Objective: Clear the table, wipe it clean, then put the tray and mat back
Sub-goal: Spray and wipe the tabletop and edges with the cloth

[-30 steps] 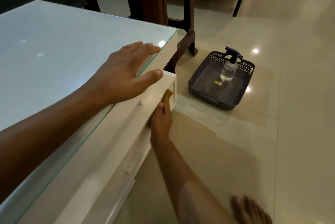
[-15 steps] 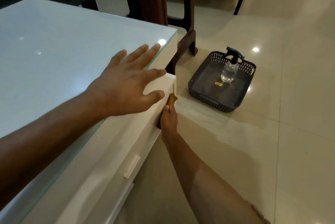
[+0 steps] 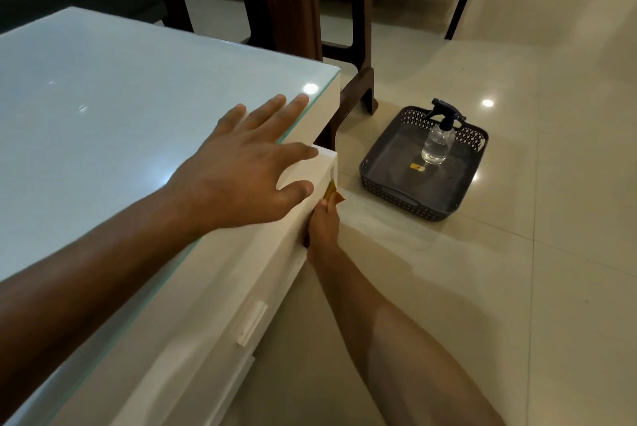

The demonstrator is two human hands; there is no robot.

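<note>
My left hand [image 3: 238, 170] rests flat on the cleared bench [image 3: 103, 108]; my right hand [image 3: 322, 222] pinches a cloth [image 3: 332, 192], wiping its edge. The tray [image 3: 400, 199] waits on the floor; I see no mat.

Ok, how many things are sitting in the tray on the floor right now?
2: a spray bottle standing near the tray's far side, and a small yellow item lying on its floor beside the bottle. Nothing else shows inside.
</note>
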